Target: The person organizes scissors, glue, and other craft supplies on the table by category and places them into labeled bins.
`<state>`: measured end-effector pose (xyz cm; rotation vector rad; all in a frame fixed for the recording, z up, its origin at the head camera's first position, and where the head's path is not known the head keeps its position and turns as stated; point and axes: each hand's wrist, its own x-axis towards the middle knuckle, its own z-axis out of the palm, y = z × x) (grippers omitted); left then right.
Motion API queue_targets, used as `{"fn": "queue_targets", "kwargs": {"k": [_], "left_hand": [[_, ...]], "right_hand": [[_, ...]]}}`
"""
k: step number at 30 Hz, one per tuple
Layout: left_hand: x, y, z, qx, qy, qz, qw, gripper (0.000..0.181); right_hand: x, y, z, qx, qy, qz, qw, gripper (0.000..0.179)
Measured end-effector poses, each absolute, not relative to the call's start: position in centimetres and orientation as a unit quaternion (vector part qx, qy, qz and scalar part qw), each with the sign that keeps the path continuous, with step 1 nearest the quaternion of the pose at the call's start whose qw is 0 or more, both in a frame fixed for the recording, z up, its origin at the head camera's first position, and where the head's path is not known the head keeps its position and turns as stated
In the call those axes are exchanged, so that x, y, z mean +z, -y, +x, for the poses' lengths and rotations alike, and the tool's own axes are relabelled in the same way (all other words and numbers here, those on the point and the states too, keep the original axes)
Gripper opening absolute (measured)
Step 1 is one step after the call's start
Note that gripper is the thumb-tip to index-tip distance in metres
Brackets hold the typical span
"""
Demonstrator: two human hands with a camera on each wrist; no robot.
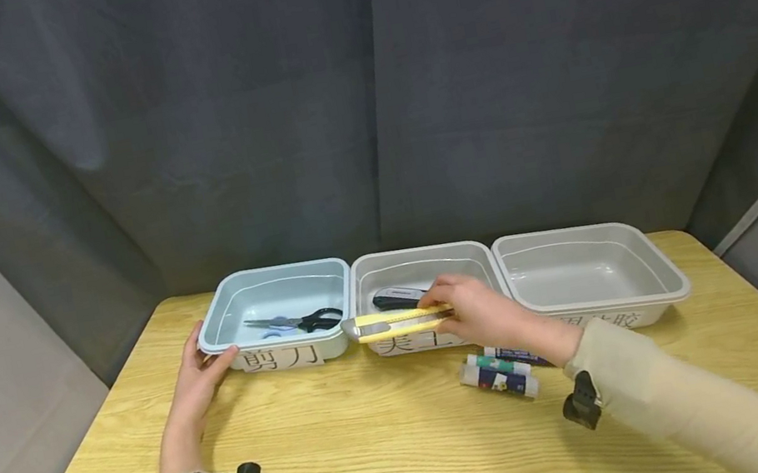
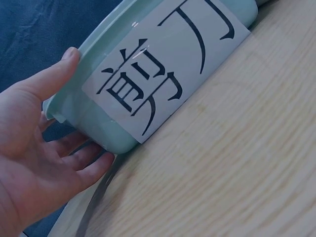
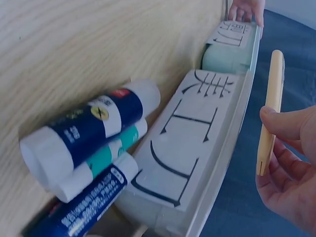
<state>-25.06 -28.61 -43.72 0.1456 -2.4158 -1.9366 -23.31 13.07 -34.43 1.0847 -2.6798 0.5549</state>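
My right hand (image 1: 476, 311) pinches a yellow utility knife (image 1: 394, 322) between thumb and fingers, above the front rim of the grey middle bin (image 1: 420, 251). The right wrist view shows the knife (image 3: 273, 94) edge-on, apart from the bin. A dark-and-grey utility knife (image 1: 397, 297) lies inside that bin, partly hidden by my hand. My left hand (image 1: 195, 380) holds the front left corner of the light blue bin (image 1: 272, 276). In the left wrist view the thumb touches its rim and the fingers bend around its side. Black-handled scissors (image 1: 310, 320) and a blue-handled pair lie in it.
Right of the middle bin stands another grey bin (image 1: 587, 293). Several glue sticks (image 1: 499, 381) lie on the wooden table (image 1: 355, 444) in front of the bins, under my right forearm. Labels with characters are on the bins' fronts. A dark curtain (image 1: 356, 105) hangs behind.
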Motion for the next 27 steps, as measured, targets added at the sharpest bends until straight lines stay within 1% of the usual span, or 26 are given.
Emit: {"fn": "queue_targets", "kwargs": {"k": [12,23,27], "left_hand": [[-43.7,28.6,-24.9,-0.623,0.781,0.044,0.024,0.085],[-43.3,28.1,-24.6,-0.640,0.767,0.038,0.018,0.085],[-44.0,28.4,-25.0,-0.634,0.772,0.038,0.026,0.087]], "right_hand": [[-34.3,-14.3,-25.3,0.197,0.920,0.324,0.096,0.031],[-36.0,-16.1,-27.8,0.214,0.926,0.295,0.094,0.032],[-36.5,-16.3,-28.4,0.216,0.926,0.297,0.091,0.031]]}}
